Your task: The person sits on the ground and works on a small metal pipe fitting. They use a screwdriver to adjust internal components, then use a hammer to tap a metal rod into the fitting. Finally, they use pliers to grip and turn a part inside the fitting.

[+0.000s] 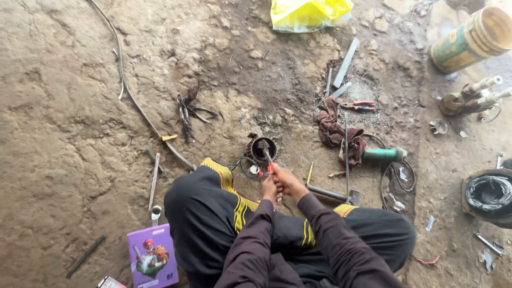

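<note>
Both of your hands meet at frame centre: your right hand point(288, 181) and your left hand point(269, 188) are closed together around the red handles of a pair of pliers point(269, 162), whose nose reaches up into the small dark round motor housing point(263, 149) standing on the dirt floor point(69, 122) just above your knees. Whether the nose has actually caught anything inside is too small to tell. Risk, as judged from this pose: the housing stands loose on uneven ground with neither hand bracing it, so a hard pull could tip it or drag it toward you; if the nose slips off, the tool could jerk back at your knuckles or legs. Thin wires point(246, 166) loop at the lower left of the housing, close to the tool, and could snag or be nicked. The housing looks like a short open cylinder, dark and grimy, with a pale ring at its rim and a black interior. Right of centre lie a maroon rag point(333, 130) and a green-bodied power tool point(384, 155); a purple box point(153, 255) sits at lower left, a yellow bag point(309, 13) at top.
</note>
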